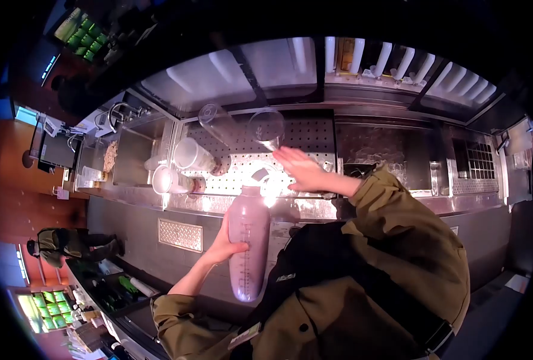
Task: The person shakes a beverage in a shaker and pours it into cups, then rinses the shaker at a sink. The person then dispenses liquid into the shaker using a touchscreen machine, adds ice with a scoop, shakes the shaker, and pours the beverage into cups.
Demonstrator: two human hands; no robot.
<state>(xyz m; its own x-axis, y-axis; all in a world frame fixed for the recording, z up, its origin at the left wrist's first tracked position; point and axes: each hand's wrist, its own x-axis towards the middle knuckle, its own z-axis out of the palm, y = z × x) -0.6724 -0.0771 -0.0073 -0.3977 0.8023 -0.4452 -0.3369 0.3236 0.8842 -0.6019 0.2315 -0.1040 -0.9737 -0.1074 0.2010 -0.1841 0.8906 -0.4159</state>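
Look here, the left hand (pixel 221 246) is gripping the purple-filled bottle (pixel 255 231) in front of the steel counter (pixel 208 204), while the right hand (pixel 305 172) is holding its fingers outstretched beside a clear cup (pixel 266 126); I'm not telling whether they're touching.

Harsh glare on perforated tray (pixel 239 163); fisheye-bent edges, black corners; dim toward margins.

A tall, purplish shaker (pixel 250 243) with graduation marks down its side sits in the left hand (pixel 223 245) toward 6 o'clock — its narrower top pointing at 12. Near 12 o'clock, a clear cup (pixel 265 125) stands on the perforated metal grate (pixel 311 129) — see-through, wide mouth uncovered.
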